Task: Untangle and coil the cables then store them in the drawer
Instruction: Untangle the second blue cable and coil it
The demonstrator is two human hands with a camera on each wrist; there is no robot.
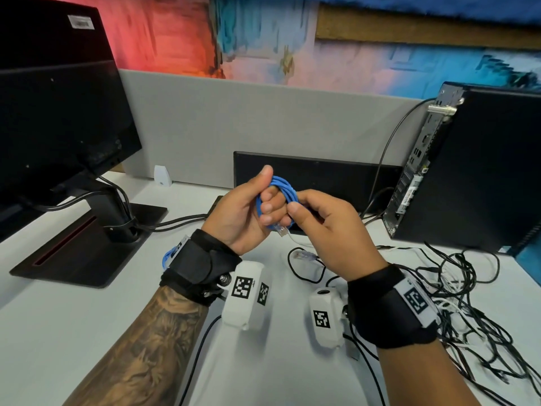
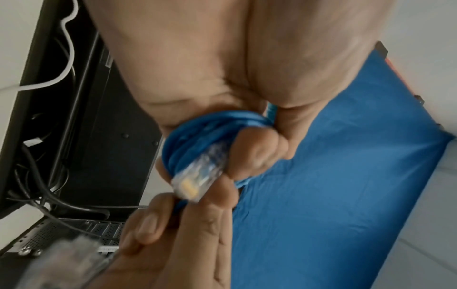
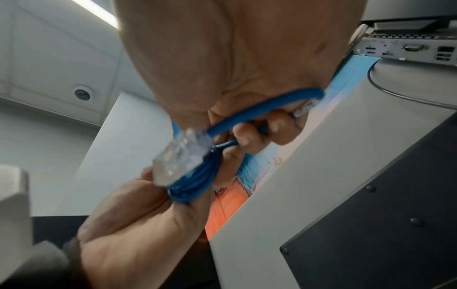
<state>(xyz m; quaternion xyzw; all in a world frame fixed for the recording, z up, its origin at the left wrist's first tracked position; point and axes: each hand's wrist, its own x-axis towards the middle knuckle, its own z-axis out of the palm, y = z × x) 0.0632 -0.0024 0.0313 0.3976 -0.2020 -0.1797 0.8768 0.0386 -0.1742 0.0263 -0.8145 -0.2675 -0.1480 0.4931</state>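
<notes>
Left hand [image 1: 243,212]: gripped coiled blue ethernet cable [image 1: 281,189].
Right hand [image 1: 328,227]: pinched the cable's loose end.
Tangled black cables [image 1: 456,291]: lay right, on table [image 1: 87,312].

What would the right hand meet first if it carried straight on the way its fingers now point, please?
The right hand points left toward the left hand, so it would most likely meet the blue cable coil held there at once; its fingertips already pinch the cable, with the left fingers right behind.
</notes>
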